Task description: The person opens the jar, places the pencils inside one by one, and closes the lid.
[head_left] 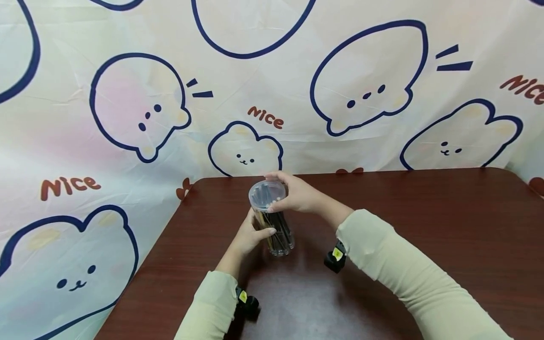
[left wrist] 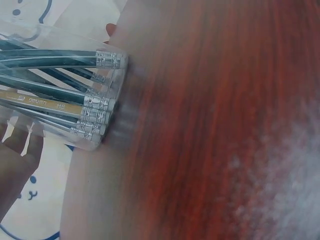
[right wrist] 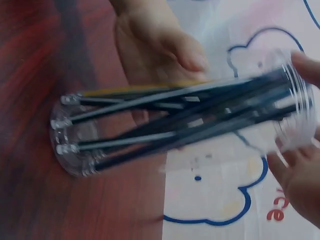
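Observation:
A clear plastic jar (head_left: 280,243) with a translucent round lid (head_left: 267,193) stands slightly tilted between the two hands. Inside are several dark green pencils (right wrist: 200,112) and a yellow one (left wrist: 42,102), their metal-capped ends toward the base. The left hand (head_left: 246,238) grips the jar's side, thumb across the front. From above and the right, the right hand (head_left: 299,193) holds the lid by its rim, thumb in front and fingers behind. Whether the base touches the table cannot be told. In the right wrist view, the ridged neck (right wrist: 300,100) lies between the right hand's fingers.
A dark red-brown wooden table (head_left: 425,226) lies under the hands. Behind it and to the left hangs a pale cloth (head_left: 255,85) printed with cartoon bears. Black cameras are strapped at the left wrist (head_left: 248,307) and the right wrist (head_left: 335,259).

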Motion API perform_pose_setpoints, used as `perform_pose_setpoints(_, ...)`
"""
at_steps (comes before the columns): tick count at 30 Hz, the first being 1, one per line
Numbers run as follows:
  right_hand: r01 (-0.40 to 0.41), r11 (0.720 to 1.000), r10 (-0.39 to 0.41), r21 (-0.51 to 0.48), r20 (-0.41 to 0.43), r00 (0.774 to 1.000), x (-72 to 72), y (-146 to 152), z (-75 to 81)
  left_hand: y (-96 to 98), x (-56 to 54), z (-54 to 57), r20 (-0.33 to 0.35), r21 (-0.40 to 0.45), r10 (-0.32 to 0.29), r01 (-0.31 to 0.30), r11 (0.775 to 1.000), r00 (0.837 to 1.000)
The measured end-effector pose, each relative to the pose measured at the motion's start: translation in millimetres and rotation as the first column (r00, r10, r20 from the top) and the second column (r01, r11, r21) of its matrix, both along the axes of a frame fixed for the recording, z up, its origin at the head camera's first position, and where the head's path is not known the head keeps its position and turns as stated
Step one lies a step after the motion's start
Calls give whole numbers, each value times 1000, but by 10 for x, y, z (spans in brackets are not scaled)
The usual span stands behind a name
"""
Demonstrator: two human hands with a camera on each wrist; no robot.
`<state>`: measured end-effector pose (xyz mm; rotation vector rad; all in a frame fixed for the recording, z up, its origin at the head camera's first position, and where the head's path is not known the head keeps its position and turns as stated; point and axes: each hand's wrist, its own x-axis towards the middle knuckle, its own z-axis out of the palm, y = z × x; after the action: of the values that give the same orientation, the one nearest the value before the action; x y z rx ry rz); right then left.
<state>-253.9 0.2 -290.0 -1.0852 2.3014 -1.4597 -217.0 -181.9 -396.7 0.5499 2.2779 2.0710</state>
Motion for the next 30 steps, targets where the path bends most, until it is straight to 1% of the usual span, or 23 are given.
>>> perform_pose_setpoints(2,92,996,-91,19,-66,994,56,-50,-25,-5,2,-1,-5,-2,10,-10,1000,1000)
perform_pose_setpoints(5,209,978,-204,22,-150,967,139,-119,-62,-8,3,5,-14,-7,14,-14,1000,1000)
perform_pose_setpoints(7,254,967,-248,8,-175,953,177,-146,-77,-6,3,12,-15,-10,12,-12,1000,1000)
perform_pose_setpoints(9,259,966,-255,0,-170,952,191,-146,-84,0,5,20,-8,-16,14,-14,1000,1000)
perform_pose_setpoints(10,245,969,-243,-7,-154,958,192,-137,-81,1,6,22,-1,-21,17,-17,1000,1000)
perform_pose_setpoints(12,191,982,-191,-19,-111,975,172,-106,-72,5,7,23,16,-17,16,-16,1000,1000)
perform_pose_setpoints(15,55,997,-56,-48,-29,998,107,-39,-48,9,2,17,17,-10,8,-8,1000,1000)
perform_pose_setpoints(16,2,998,-2,-63,-7,1000,80,-19,-40,9,0,14,11,2,-5,5,1000,1000)
perform_pose_setpoints(18,-86,993,87,-81,19,996,27,21,-27,10,-2,11,-5,25,-32,32,999,999)
perform_pose_setpoints(20,-131,987,135,-91,34,990,-14,45,-19,16,2,19,-21,44,-52,53,998,998)
perform_pose_setpoints(21,-137,986,141,-93,37,989,-26,50,-17,25,16,36,-24,53,-59,60,997,998)
perform_pose_setpoints(23,-109,990,112,-88,33,993,-25,46,-16,39,43,70,-23,57,-55,56,997,998)
perform_pose_setpoints(24,-77,994,80,-83,27,996,-15,38,-17,50,59,91,-20,55,-50,51,997,999)
perform_pose_setpoints(26,5,998,-6,-64,-16,1000,24,5,-21,69,92,138,-13,48,-40,41,998,999)
perform_pose_setpoints(28,94,995,-96,-33,-76,992,76,-37,-29,79,118,172,-7,23,-19,19,1000,1000)
perform_pose_setpoints(30,163,987,-162,-5,-133,978,122,-77,-42,83,139,196,-1,1,0,0,1000,1000)
